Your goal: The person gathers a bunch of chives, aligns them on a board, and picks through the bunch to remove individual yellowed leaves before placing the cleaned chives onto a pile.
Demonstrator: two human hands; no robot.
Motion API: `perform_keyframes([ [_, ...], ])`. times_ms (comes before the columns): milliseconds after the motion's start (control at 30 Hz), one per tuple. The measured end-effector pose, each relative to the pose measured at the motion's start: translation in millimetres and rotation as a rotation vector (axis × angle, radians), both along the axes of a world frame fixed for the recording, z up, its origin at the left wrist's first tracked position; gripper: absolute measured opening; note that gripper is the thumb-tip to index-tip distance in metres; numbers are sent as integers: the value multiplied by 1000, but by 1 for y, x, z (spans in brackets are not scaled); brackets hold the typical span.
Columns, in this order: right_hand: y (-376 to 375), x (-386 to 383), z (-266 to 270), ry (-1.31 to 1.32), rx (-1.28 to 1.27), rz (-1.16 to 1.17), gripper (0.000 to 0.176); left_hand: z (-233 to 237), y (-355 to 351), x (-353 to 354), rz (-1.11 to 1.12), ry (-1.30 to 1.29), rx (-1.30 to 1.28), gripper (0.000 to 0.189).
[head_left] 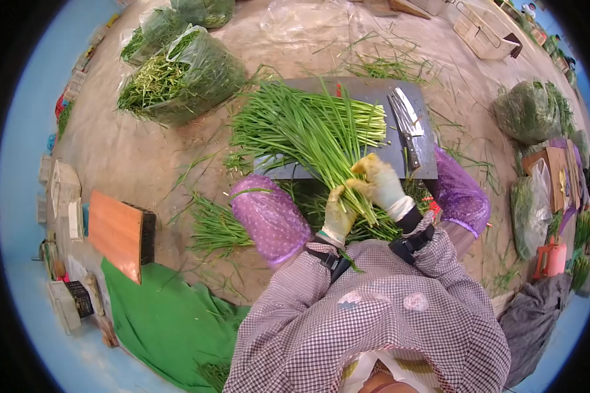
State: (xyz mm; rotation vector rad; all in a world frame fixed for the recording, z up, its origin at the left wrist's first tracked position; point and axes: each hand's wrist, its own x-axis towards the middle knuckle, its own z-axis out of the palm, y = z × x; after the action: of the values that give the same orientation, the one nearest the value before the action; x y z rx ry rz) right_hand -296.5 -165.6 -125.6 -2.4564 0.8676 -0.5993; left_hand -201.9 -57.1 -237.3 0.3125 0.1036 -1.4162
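Note:
My left hand [339, 216], in a yellow-stained glove, is closed around the lower stems of a bunch of garlic chives [328, 154]. My right hand [383, 187], also gloved, is closed with its fingers against the same stems, just to the right. The leaves of the bunch fan up and left over a dark board [295, 171]. A larger pile of garlic chives [269, 114] lies on that board, its pale cut ends pointing right. Beside the pile rests a knife [406, 124] with a dark handle.
Bagged greens [190, 78] stand at the upper left, and another bag [530, 112] is at the right. Loose chives [219, 226] litter the floor around my purple-covered knees. An orange board [116, 229] leans on a black crate near a green cloth [157, 314].

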Motion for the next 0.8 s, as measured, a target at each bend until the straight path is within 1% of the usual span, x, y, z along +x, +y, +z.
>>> perform_keyframes([
  [33, 5, 8, 2, 152, -47, 10, 30, -7, -1, 0, 22, 5, 35, 39],
  [67, 3, 11, -3, 181, -36, 9, 29, -14, -1, 0, 47, 11, 71, 36],
  [133, 0, 15, -15, 247, -12, 17, 25, 0, 2, 3, 61, 39, 42, 34],
  [200, 1, 15, -21, 231, 36, -74, 21, 14, 7, 3, 40, 44, 66, 34],
  [233, 1, 14, -22, 224, 57, -124, 19, 14, 5, 2, 53, 43, 96, 33],
  [267, 1, 12, -22, 217, 77, -178, 17, 9, 5, 2, 44, 36, 68, 32],
  [300, 4, 13, -21, 134, 79, -197, 16, 6, 5, 3, 34, 29, 39, 31],
  [367, 3, 17, -19, 29, -16, -177, 17, 1, 6, 2, 52, 20, 26, 30],
  [400, 2, 20, -18, -25, -64, -165, 18, 11, 6, 1, 79, 18, 40, 29],
  [433, 0, 24, -17, -41, -47, -140, 19, 17, 5, 0, 107, 17, 56, 29],
  [500, -7, 36, -12, -74, -14, -87, 21, 14, 3, 0, 81, 28, 103, 27],
  [533, -9, 41, -9, 15, 41, -71, 22, 11, 2, -2, 69, 35, 126, 26],
  [600, -12, 52, -3, 195, 152, -38, 25, 1, -4, -9, 123, -73, 160, 25],
  [633, -17, 58, -16, 367, 143, -38, 29, -7, -6, -10, 150, -127, 178, 24],
  [667, -22, 59, -27, 375, 179, -20, 30, -17, -4, -8, 123, -118, 164, 25],
  [733, -31, 61, -36, 390, 249, 19, 32, -17, -2, -3, 73, -100, 132, 25],
  [767, -37, 61, -41, 402, 347, 25, 30, -17, 1, -4, 79, -50, 142, 26],
  [800, -37, 63, -41, 398, 350, 7, 30, -16, 3, -3, 77, -83, 140, 26],
])
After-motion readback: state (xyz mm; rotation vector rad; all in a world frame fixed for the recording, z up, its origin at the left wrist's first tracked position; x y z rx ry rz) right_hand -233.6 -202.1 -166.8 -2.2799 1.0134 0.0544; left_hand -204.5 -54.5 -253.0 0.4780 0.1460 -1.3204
